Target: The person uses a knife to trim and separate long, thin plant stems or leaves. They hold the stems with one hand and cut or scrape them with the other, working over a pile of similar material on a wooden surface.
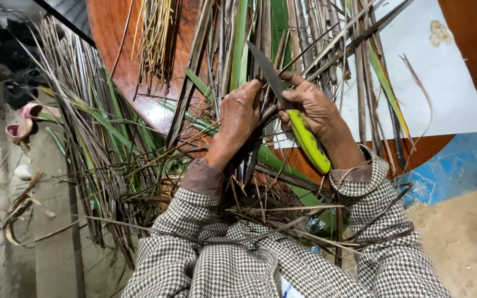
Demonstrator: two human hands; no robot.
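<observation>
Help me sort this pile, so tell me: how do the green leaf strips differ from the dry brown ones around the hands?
The green leaf strips look broad, flat and fresh; the dry brown strips look thin, stiff and grey-brown. The left hand grips brown ones, by the knife in the right hand. Both kinds are long and lie across the round wooden table.

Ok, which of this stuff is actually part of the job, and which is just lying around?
In use:
- knife, yellow-green handle, in the right hand
- leaf strips, gripped by the left hand
- round wooden table under them

Lying about:
- white sheet on the table
- pink sandals on the floor
- loose leaf pile at left
</observation>
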